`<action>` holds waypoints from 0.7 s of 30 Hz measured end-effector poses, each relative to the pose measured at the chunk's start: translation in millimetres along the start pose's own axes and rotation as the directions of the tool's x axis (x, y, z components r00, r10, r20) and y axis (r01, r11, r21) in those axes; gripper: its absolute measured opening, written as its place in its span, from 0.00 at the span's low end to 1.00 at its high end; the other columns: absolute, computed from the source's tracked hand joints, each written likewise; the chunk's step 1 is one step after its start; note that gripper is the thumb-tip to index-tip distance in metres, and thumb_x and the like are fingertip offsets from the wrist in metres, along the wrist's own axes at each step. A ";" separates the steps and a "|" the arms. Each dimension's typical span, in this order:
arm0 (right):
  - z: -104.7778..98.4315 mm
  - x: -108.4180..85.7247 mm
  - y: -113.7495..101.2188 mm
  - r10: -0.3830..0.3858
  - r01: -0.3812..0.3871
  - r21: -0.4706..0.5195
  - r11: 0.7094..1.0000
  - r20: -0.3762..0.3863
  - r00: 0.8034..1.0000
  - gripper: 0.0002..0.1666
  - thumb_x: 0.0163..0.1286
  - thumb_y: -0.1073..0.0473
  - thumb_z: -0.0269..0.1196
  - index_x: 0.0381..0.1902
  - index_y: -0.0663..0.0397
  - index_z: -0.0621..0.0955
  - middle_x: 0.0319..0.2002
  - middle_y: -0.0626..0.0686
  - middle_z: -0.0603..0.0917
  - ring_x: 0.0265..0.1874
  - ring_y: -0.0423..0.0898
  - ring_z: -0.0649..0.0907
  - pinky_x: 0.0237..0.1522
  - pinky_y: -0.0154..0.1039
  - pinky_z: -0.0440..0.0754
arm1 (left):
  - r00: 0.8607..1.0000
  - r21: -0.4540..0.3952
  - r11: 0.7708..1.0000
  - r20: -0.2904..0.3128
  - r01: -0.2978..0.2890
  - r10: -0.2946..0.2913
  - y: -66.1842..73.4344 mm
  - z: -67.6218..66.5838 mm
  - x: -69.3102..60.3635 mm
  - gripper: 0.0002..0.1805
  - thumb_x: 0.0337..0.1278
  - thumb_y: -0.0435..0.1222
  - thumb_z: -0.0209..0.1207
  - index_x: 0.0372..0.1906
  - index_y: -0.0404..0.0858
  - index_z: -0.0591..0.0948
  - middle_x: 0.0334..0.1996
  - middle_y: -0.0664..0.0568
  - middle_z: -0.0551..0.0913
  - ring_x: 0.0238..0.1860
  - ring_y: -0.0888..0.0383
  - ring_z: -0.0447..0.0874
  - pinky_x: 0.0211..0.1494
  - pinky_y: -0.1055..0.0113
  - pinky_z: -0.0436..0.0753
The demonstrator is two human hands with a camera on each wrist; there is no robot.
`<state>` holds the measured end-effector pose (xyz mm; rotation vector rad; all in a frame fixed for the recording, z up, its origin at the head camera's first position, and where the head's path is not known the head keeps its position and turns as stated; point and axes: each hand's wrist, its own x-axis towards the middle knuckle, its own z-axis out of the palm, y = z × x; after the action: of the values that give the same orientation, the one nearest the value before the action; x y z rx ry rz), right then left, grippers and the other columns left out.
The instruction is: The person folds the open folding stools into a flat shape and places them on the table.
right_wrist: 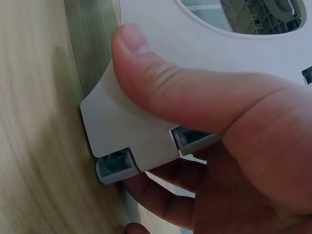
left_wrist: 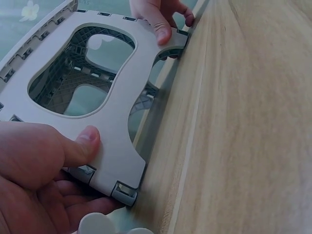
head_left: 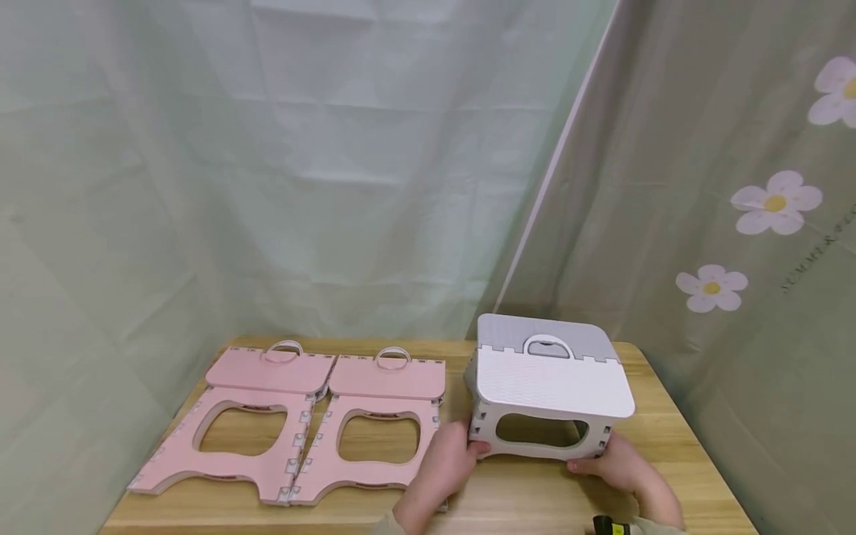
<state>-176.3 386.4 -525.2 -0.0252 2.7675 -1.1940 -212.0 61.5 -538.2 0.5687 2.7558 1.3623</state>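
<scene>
A white and grey folding step stool [head_left: 555,383] stands unfolded on the right half of the table, its handle loop upright on the top. My left hand [head_left: 446,457] grips the lower left edge of its front leg panel, and my right hand [head_left: 618,469] grips the lower right edge. In the left wrist view, the left thumb presses the front of the panel [left_wrist: 122,112] while the fingers curl behind. The right wrist view shows the right thumb [right_wrist: 161,87] across the panel's face, fingers wrapped behind the hinged edge.
Two pink folding stools, one at far left [head_left: 267,371] and one beside it [head_left: 388,379], lie flat on the wooden table [head_left: 521,498]. A pale green curtain [head_left: 374,186] hangs behind, and a flower-printed curtain [head_left: 655,186] is at the right.
</scene>
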 end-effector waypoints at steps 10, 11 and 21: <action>-0.1 1.1 -1.3 -0.013 0.013 0.015 1.000 0.016 1.000 0.43 0.56 0.59 0.84 0.65 0.69 0.76 0.60 0.62 0.84 0.60 0.59 0.79 0.66 0.63 0.71 | 1.000 0.005 1.000 -0.008 -0.006 0.006 -0.2 1.1 -0.5 0.13 0.60 0.40 0.75 0.41 0.37 0.86 0.33 0.50 0.88 0.30 0.60 0.80 0.36 0.57 0.82; -0.2 1.3 -1.2 -0.015 0.015 0.017 1.000 0.016 1.000 0.43 0.56 0.59 0.84 0.65 0.68 0.76 0.59 0.62 0.84 0.60 0.58 0.79 0.66 0.63 0.71 | 1.000 0.006 1.000 -0.007 -0.007 0.007 -0.3 1.2 -0.3 0.13 0.60 0.40 0.75 0.41 0.37 0.86 0.33 0.50 0.88 0.30 0.60 0.80 0.36 0.57 0.82; -1.2 1.9 -0.4 -0.001 0.001 0.020 1.000 0.013 1.000 0.40 0.56 0.59 0.83 0.62 0.67 0.78 0.56 0.59 0.86 0.57 0.54 0.80 0.63 0.57 0.74 | 1.000 -0.012 1.000 0.002 0.002 -0.002 1.5 0.7 -1.5 0.12 0.60 0.40 0.75 0.41 0.38 0.86 0.30 0.54 0.86 0.29 0.61 0.77 0.36 0.58 0.81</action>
<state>-178.4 386.9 -524.3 -0.0321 2.7440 -1.2173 -209.9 62.4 -537.7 0.5663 2.7443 1.3763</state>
